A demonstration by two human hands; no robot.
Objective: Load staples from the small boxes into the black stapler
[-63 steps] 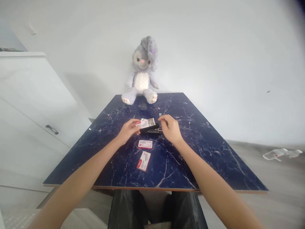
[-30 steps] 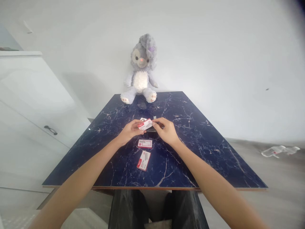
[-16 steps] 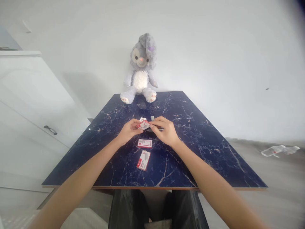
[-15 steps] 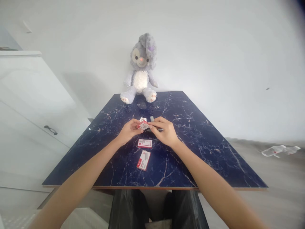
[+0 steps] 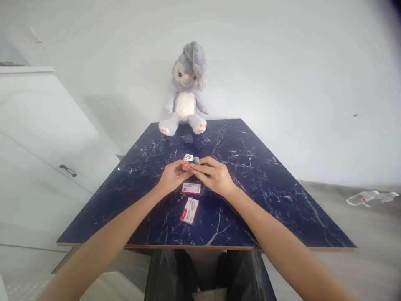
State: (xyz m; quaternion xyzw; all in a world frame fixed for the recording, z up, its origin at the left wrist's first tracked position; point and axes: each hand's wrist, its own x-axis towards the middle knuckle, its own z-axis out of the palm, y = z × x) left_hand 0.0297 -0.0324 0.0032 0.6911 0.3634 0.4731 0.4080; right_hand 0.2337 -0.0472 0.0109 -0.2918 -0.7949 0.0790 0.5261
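A small red-and-white staple box [image 5: 187,166] is held between my two hands above the table. My left hand [image 5: 171,174] grips its left side, fingers behind and thumb below. My right hand [image 5: 215,174] is closed at its right end, with fingertips laid over it. Just behind the box shows a grey ridged strip [image 5: 196,160] that looks like staples; whether my right fingers hold it is hidden. A white piece with a dark picture [image 5: 188,157] lies beyond the hands. Nearer me, a second staple box [image 5: 191,188] and a third staple box [image 5: 189,210] lie flat.
The dark blue marbled table [image 5: 269,209] reaches to the wall. At its far edge sits a grey plush rabbit [image 5: 186,92]. A white cabinet [image 5: 37,146] stands on the left. Clear plastic packaging [image 5: 371,197] is on the floor at right.
The held box has turned from tilted to more level, its red end now facing me. My right fingers have shifted left over it. The grey strip has moved slightly left and nearer.
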